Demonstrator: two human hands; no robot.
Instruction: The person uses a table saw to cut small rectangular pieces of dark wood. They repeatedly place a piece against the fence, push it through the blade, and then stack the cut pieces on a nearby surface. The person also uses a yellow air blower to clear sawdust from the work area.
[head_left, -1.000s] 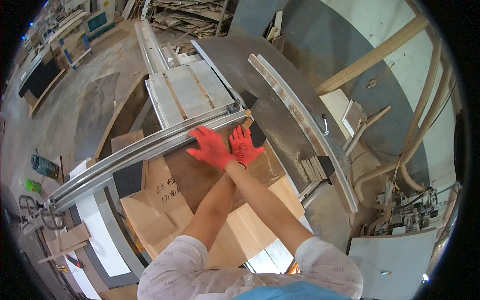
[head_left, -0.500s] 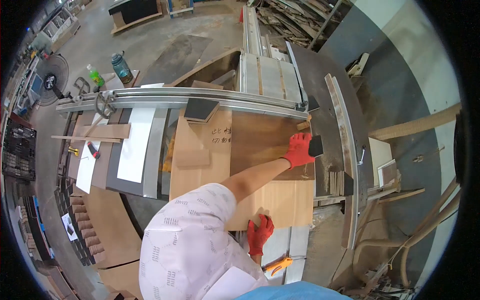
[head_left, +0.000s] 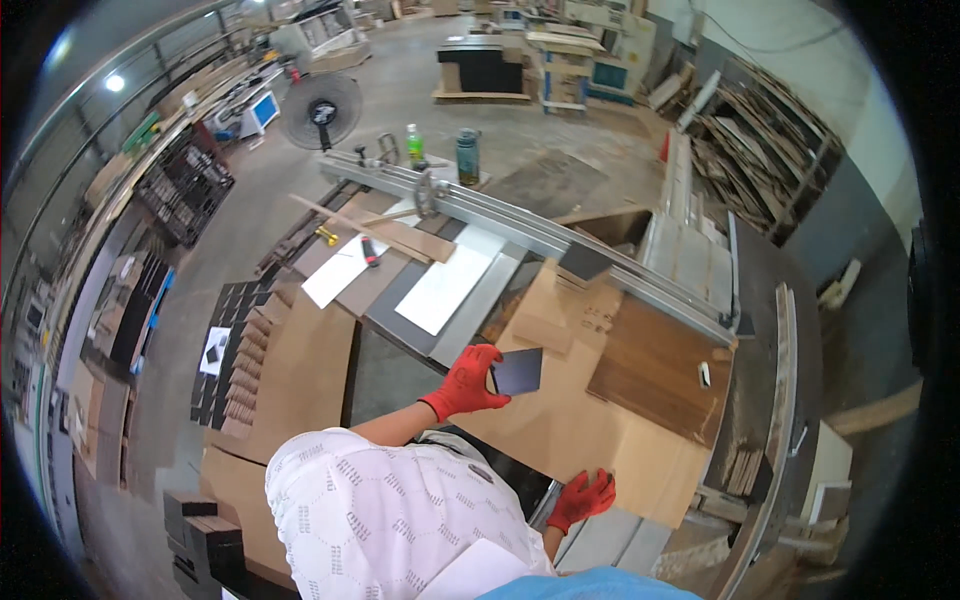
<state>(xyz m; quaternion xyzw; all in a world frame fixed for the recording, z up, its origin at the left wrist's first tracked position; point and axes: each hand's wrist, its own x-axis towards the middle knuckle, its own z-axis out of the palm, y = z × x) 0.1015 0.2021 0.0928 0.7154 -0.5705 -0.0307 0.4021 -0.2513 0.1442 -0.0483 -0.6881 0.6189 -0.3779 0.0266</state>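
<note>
My left hand (head_left: 467, 381), in a red glove, holds a small dark square panel (head_left: 517, 371) by its left edge, lifted above a large tan board (head_left: 590, 440). That board lies flat on the sliding table saw, and a darker brown wood panel (head_left: 655, 370) lies on its far right part. My right hand (head_left: 581, 497), also in a red glove, rests fingers-down on the near edge of the tan board. The saw's long aluminium fence (head_left: 560, 235) runs diagonally beyond the boards.
White and grey panels (head_left: 450, 290) lie on the saw table to the left. Rows of small dark and brown pieces (head_left: 235, 350) sit on a board further left, with a dark stack (head_left: 200, 540) below. Two bottles (head_left: 468, 157) and a floor fan (head_left: 322, 108) stand beyond the fence.
The view has swung left. My left hand has left the far right corner of the boards and now holds a small dark square panel. My right hand stays at the tan board's near edge.
</note>
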